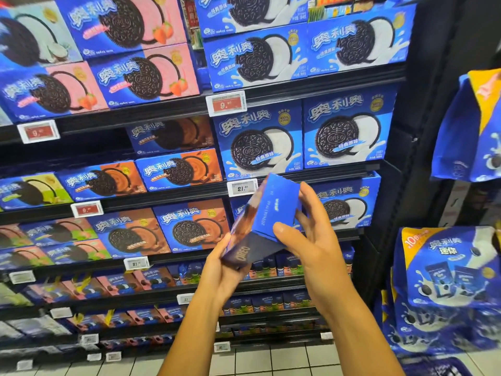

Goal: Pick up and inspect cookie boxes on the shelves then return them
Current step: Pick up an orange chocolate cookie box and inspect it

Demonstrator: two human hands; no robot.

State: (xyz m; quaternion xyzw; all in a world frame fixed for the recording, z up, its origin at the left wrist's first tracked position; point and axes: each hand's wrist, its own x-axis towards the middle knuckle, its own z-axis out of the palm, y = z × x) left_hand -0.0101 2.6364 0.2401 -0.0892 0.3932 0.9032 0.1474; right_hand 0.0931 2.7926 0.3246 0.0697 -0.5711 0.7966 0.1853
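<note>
From the head camera, I see two bare hands holding one blue rectangular cardboard cookie box point(267, 221) in front of dark supermarket shelves point(173, 191), tilted so a narrow end panel faces me and a side with the brand name points down and left. The left hand point(222, 270) grips the box's lower end, fingers curled under it; the right hand point(311, 234) holds the upper right side, thumb pressed on the end panel and fingers wrapped behind. I judge the inspection step is in hand: the box is off the shelf and being turned over. The next move, I think, calls for a finished look, then sliding it back into its row, likely the shelf just behind. Counting what shows clearly: one box held, four pink strawberry-flavour boxes point(146, 77) upper left, four brown chocolate-flavour boxes point(179, 172) in the middle, six blue-and-white original-flavour boxes point(257, 142), and five readable white price tags point(226, 103). Lower rows are too blurred to count.
</note>
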